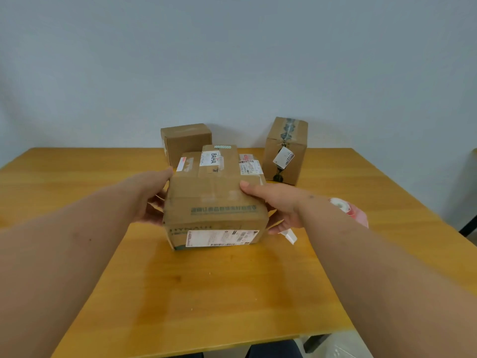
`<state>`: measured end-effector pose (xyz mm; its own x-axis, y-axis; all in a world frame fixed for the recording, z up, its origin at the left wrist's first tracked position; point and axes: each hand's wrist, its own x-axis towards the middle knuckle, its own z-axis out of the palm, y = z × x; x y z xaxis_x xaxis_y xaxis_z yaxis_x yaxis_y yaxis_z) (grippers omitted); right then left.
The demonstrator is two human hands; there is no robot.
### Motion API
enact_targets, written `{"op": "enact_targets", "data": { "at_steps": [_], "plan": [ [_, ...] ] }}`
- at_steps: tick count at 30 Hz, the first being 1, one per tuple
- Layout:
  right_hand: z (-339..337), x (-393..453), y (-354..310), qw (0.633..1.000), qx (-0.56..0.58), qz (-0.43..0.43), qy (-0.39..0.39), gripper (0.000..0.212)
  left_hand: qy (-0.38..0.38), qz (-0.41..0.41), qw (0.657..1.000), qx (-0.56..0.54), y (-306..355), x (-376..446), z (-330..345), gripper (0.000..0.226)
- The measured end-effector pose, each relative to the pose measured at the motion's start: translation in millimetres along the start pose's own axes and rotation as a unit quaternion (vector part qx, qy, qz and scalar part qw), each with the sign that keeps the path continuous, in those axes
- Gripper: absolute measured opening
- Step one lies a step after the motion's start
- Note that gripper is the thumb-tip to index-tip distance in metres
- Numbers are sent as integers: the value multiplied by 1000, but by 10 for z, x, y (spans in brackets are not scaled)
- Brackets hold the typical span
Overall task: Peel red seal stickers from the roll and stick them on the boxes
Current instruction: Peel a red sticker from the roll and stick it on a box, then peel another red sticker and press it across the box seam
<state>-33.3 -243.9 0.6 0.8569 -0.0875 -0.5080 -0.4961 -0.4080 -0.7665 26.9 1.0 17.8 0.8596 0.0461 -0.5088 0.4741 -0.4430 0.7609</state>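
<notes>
Box (215, 210) mid-frame, clamped between my left hand (152, 200) and right hand (277, 205) | sticker roll (346, 208) right of right grip, nearer that hand.

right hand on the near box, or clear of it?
Touching. The head view shows the right hand against the near box's right side, thumb lying on its top edge.

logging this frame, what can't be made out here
Head view:
- sticker roll: mostly hidden behind the right forearm, blurred.
- left hand and right hand: fingers hidden by the near box.
- label text: too small.
- Boxes behind: partly hidden by the near box.
</notes>
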Motion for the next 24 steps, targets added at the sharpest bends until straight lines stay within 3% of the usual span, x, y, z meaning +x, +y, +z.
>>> {"op": "enact_targets", "data": {
  "at_steps": [4, 7, 9, 11, 13, 18, 24],
  "plan": [
    [51, 1, 22, 997, -8, 4, 72, 59, 0, 22, 1000, 13, -14, -12, 57, 71],
    [-41, -124, 28, 987, -3, -48, 152, 40, 92, 129, 987, 32, -6, -43, 148, 63],
    [-167, -241, 29, 963, -14, -124, 240, 24, 180, 224, 953, 93, 61, -97, 205, 54],
    [-325, -352, 53, 922, -39, -186, 336, 21, 251, 298, 906, 166, 177, -192, 307, 46],
    [-495, -439, 121, 893, -61, -206, 394, 20, 275, 358, 872, 191, 322, -351, 481, 37],
    [-919, -533, 498, 877, -74, -137, 454, 35, 213, 482, 826, 199, 526, -724, 1063, 29],
    [-1204, -615, 995, 895, -141, -90, 413, 46, 66, 535, 815, 212, 502, -831, 1716, 25]
  ]
}}
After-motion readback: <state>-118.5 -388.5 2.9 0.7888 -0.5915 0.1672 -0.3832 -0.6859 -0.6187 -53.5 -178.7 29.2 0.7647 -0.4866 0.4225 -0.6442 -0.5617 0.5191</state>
